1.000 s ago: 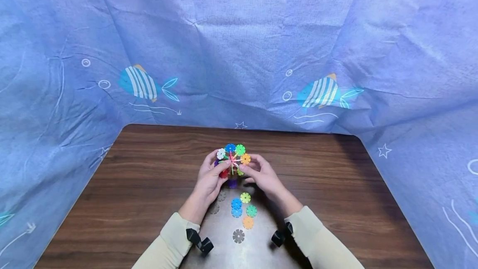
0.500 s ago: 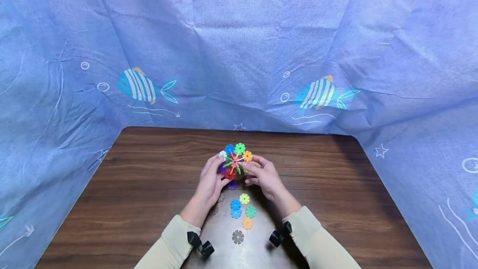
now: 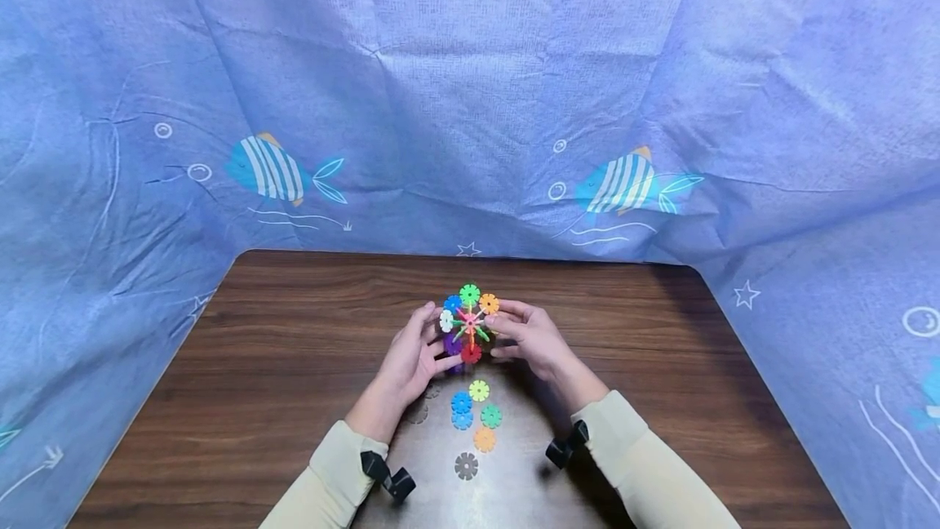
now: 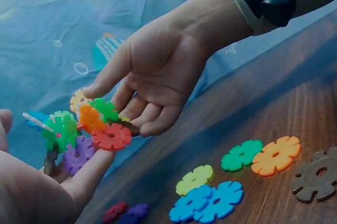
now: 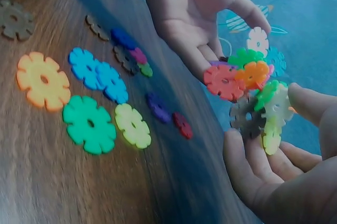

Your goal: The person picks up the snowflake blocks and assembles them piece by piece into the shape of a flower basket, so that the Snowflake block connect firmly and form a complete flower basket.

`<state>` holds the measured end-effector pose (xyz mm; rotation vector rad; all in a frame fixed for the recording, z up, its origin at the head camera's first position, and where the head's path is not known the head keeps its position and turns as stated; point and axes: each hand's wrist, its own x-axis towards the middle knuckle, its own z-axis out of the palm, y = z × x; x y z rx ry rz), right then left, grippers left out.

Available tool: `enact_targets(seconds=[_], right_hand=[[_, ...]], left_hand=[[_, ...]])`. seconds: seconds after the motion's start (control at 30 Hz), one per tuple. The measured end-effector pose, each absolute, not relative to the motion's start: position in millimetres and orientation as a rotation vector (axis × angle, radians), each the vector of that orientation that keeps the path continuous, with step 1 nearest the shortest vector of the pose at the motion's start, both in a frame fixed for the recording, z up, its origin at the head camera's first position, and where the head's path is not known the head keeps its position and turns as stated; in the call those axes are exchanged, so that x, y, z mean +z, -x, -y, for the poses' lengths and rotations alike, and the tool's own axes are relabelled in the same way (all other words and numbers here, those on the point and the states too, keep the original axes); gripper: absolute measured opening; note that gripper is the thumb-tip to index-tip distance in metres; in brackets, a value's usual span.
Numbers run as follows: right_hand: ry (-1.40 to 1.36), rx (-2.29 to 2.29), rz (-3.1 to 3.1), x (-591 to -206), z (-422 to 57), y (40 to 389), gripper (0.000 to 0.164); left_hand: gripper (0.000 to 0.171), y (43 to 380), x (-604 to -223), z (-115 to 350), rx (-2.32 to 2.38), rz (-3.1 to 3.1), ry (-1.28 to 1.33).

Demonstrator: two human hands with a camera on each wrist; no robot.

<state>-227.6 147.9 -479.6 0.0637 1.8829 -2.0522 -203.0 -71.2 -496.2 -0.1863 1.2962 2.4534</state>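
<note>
A wheel-shaped build of notched plastic discs (image 3: 470, 322), with a pink hub and green, orange, blue, white, purple and red discs round it, is raised over the table. My right hand (image 3: 536, 339) grips its right side, the thumb near the orange disc (image 3: 489, 304) and the fingers curled behind. At the left, my left hand (image 3: 407, 362) is spread, thumb raised, with straight fingers beneath the purple and red discs. The left wrist view shows one left finger under the red disc (image 4: 111, 137). In the right wrist view, a dark disc (image 5: 247, 116) is by the right fingertips.
Loose notched discs lie on the wooden table (image 3: 308, 325) below the hands: yellow-green (image 3: 479, 390), blue (image 3: 462, 402), green (image 3: 491, 415), orange (image 3: 485, 439) and brown (image 3: 466, 466). Several more lie farther left (image 5: 125, 58) in the right wrist view. A blue fish-print cloth (image 3: 455, 104) hangs behind.
The build has turned and shifted slightly right; its red disc now sits at the bottom. My left thumb has come off its front, and the left fingers have spread.
</note>
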Motion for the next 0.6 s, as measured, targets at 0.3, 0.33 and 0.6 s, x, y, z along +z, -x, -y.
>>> enact_targets(seconds=[0.3,0.33,0.6], right_hand=[[0.026,-1.900,-1.867,-477.6,-154.7,232.7,0.057],[0.034,-1.883,-1.864,-477.4,-155.6,233.6,0.056],[0.070,-1.793,-1.848,-473.9,-159.7,240.7,0.053]], left_hand=[[0.069,203.7,-497.6,72.1,2.274,-1.274,0.138],[0.069,203.6,-497.4,72.3,2.259,-1.272,0.124],[0.065,202.5,-495.9,76.0,2.240,-1.134,0.045]])
